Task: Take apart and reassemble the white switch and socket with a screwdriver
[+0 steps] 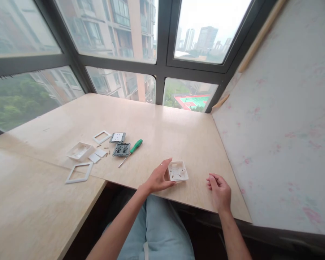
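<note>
Far left on the tabletop [197, 144]: lower white frame [76, 180] lying flat, near edge close to the tabletop's inner corner. Just beyond it, a shallow white box [80, 151], open side up. Right of that, small white plates [100, 152] and a few small metal bits [106, 147], likely screws, scattered loose; upper white frame [104, 139] lies behind them. Next, two socket modules: one white-faced module [117, 137] with its face up, and nearer the person a grey module [121, 149], dark side up. Beside them a green-handled screwdriver [135, 146] lies at a slant, tip toward the person, no hand on it. Centre: left hand [159, 176] grips the square white box [178, 171] from its left side, fingers at the far edge, thumb at the near edge. Box appears to rest on the tabletop near the front edge, open side up. Right hand [220, 189] is well apart, right of the box, fingers curled, thumb against index; cannot tell if something tiny is pinched there. Step in hand looks like steadying or placing the box one-handed. Next move probably calls for a steady left grip; any right-hand work inside the box needs that gap closed first.
</note>
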The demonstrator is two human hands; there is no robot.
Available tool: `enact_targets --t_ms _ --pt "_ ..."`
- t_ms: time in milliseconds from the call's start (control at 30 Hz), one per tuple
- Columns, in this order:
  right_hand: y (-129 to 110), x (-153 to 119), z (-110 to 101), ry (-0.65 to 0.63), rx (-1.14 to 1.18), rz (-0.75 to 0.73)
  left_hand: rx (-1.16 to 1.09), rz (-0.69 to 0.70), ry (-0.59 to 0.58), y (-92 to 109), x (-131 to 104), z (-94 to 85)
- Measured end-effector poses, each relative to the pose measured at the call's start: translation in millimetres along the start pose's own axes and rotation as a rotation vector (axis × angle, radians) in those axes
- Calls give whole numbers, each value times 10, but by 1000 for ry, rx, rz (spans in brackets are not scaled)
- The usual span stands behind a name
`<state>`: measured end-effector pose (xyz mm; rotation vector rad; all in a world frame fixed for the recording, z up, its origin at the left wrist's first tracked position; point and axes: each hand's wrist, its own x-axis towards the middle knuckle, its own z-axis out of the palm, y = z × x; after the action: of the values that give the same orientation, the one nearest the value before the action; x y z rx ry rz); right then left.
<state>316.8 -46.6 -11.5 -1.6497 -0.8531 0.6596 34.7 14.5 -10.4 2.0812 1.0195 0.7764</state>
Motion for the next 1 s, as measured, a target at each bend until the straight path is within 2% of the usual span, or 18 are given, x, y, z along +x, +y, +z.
enact_targets --t_ms 167,333,700,1000 --pt "13 10 -9 -6 6 8 45 23 -102 25 174 20" --pt "14 6 -18 -16 1 15 -10 58 -181 -38 167 -68" --pt "14 15 1 -7 -33 1 -3 -27 55 -146 -199 -181" --pt "-4 13 12 15 -38 -25 30 -78 233 -108 -319 -100"
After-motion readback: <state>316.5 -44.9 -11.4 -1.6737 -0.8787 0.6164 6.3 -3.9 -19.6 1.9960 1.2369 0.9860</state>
